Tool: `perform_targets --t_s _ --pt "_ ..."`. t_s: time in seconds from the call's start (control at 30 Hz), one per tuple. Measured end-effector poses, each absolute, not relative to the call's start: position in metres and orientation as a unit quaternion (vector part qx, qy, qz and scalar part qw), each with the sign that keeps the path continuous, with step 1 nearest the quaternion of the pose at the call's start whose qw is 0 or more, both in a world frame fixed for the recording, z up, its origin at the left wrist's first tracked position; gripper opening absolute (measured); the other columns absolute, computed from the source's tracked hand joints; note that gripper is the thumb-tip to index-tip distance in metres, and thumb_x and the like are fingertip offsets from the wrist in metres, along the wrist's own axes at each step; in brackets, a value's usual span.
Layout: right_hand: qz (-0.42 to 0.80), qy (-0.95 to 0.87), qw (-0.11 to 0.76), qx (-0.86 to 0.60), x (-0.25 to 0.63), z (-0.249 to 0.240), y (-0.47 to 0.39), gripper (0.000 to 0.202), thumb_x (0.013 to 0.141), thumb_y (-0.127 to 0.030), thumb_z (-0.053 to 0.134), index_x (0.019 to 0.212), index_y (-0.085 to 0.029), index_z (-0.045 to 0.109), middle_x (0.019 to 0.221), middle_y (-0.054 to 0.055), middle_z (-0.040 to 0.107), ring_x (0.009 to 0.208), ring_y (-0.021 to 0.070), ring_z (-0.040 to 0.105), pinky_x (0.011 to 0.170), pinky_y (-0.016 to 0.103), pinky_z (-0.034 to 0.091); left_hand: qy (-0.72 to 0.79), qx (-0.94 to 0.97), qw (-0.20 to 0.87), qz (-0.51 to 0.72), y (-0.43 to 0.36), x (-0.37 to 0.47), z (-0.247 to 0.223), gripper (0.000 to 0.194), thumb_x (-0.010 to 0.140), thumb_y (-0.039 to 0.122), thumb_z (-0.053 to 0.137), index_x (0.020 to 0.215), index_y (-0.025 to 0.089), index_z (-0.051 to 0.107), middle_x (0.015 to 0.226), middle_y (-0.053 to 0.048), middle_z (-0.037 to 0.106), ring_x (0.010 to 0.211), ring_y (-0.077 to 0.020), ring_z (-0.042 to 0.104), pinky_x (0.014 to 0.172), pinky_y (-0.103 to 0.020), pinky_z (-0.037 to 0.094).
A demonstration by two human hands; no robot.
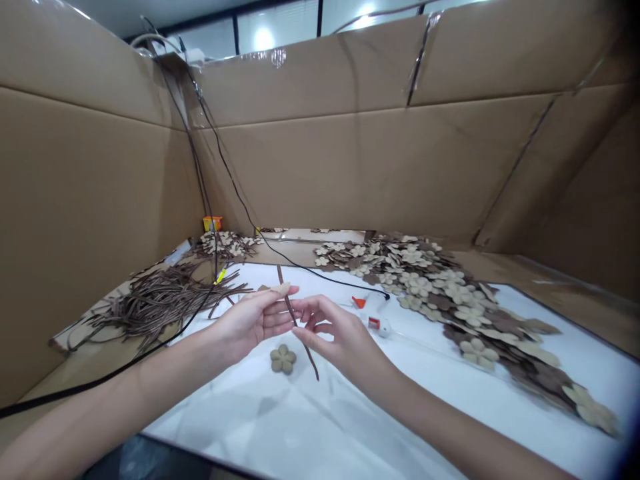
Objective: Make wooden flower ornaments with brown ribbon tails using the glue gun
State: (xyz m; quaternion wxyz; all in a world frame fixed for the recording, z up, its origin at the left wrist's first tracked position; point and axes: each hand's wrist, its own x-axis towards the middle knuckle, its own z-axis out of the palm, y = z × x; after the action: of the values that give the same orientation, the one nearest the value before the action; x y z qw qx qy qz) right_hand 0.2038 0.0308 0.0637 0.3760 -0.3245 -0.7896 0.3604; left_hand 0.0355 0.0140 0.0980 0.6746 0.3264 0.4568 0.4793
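Note:
A thin dark brown strip (311,361) runs slantwise between my two hands, its lower end hanging free over the white surface. My left hand (255,323) is palm up, thumb and fingers closed on the strip's upper part; a light beige piece shows by the thumb. Fingers of my right hand (330,327) pinch the same strip lower down, and the fingertips of both hands nearly meet. Just below them, a beige five-petal flower (283,359) lies on the white surface (300,427).
Brown strips (160,300) are heaped at the left. Beige and brown flower pieces (450,293) spread along the right. A clear tool with a red part (375,324) lies right of my hands. A black cable (235,180) crosses the view. Cardboard walls (325,160) surround the surface.

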Motion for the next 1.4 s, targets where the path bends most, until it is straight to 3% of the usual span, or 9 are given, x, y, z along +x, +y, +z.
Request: perform_targets --t_s 0.1,0.33,0.53,0.6,0.7,0.83,0.93,1.03,1.4 --pt "0.349 -0.801 0.36 -0.326 0.2 0.067 0.037 0.016 0.079 -0.03 0.06 0.091 -0.021 0.057 0.08 0.0 0.06 0.073 0.0146 0.056 0.068 0.029 0.05 0.455 0.305 0.683 0.484 0.011 0.035 0.097 0.017 0.083 0.024 0.059 0.096 0.016 0.066 0.082 -0.006 0.072 0.072 -0.0136 0.068 0.066 -0.022 0.055" --pt "0.185 -0.856 0.397 -0.276 0.198 0.067 0.038 0.015 0.079 -0.015 0.06 0.092 -0.021 0.063 0.086 0.003 0.059 0.081 0.0169 0.055 0.072 0.031 0.045 0.421 0.273 0.724 0.474 0.015 0.028 0.091 0.014 0.086 0.021 0.054 0.091 0.014 0.065 0.079 -0.005 0.071 0.07 -0.0129 0.068 0.071 -0.024 0.053" --pt "0.338 -0.788 0.42 -0.296 0.192 0.068 0.048 0.009 0.078 -0.028 0.063 0.079 -0.021 0.068 0.085 0.004 0.06 0.081 0.0167 0.057 0.072 0.029 0.045 0.428 0.3 0.717 0.461 0.015 0.02 0.087 0.009 0.08 0.011 0.055 0.085 0.01 0.063 0.088 -0.008 0.068 0.075 -0.0125 0.066 0.08 -0.025 0.048" --pt "0.424 -0.739 0.412 -0.323 0.19 0.072 0.052 0.014 0.075 -0.035 0.066 0.076 -0.021 0.068 0.084 0.003 0.063 0.081 0.0168 0.057 0.071 0.029 0.044 0.447 0.341 0.68 0.471 0.015 0.015 0.084 0.02 0.076 0.014 0.06 0.096 0.013 0.059 0.101 -0.01 0.064 0.09 -0.018 0.063 0.081 -0.03 0.047" --pt "0.551 -0.659 0.365 -0.359 0.188 0.079 0.056 0.022 0.069 -0.041 0.069 0.074 -0.02 0.068 0.081 0.002 0.065 0.075 0.0147 0.056 0.067 0.027 0.043 0.496 0.458 0.519 0.524 0.019 0.006 0.081 0.041 0.073 0.022 0.064 0.111 0.022 0.05 0.122 -0.009 0.054 0.108 -0.022 0.054 0.082 -0.032 0.045" --pt "0.6 -0.626 0.334 -0.37 0.184 0.081 0.06 0.025 0.066 -0.043 0.071 0.073 -0.019 0.07 0.08 0.002 0.066 0.069 0.0119 0.051 0.061 0.024 0.039 0.476 0.672 0.356 0.442 0.027 -0.001 0.081 0.027 0.079 0.035 0.057 0.099 0.018 0.063 0.108 -0.005 0.061 0.098 -0.0195 0.055 0.08 -0.026 0.042" --pt "0.57 -0.652 0.345 -0.36 0.182 0.076 0.064 0.025 0.069 -0.043 0.068 0.072 -0.018 0.07 0.071 0.001 0.064 0.065 0.0117 0.047 0.054 0.024 0.032 0.442 0.721 0.396 0.359 0.03 0.002 0.08 0.033 0.082 0.043 0.051 0.084 0.015 0.069 0.084 -0.003 0.067 0.08 -0.017 0.059 0.07 -0.024 0.042" --pt "0.56 -0.66 0.346 -0.363 0.181 0.07 0.066 0.025 0.07 -0.042 0.067 0.072 -0.018 0.07 0.064 0.0 0.062 0.061 0.0114 0.045 0.052 0.024 0.027 0.448 0.693 0.445 0.347 0.032 0.007 0.074 0.035 0.078 0.044 0.056 0.08 0.012 0.071 0.075 -0.003 0.069 0.074 -0.0171 0.06 0.065 -0.023 0.043" --pt "0.549 -0.649 0.367 -0.377 0.176 0.063 0.064 0.021 0.07 -0.038 0.068 0.067 -0.017 0.068 0.066 -0.001 0.064 0.06 0.0104 0.05 0.054 0.024 0.036 0.418 0.563 0.622 0.348 0.025 0.006 0.056 0.032 0.078 0.041 0.061 0.08 0.011 0.071 0.09 -0.012 0.07 0.099 -0.0252 0.061 0.086 -0.035 0.046"
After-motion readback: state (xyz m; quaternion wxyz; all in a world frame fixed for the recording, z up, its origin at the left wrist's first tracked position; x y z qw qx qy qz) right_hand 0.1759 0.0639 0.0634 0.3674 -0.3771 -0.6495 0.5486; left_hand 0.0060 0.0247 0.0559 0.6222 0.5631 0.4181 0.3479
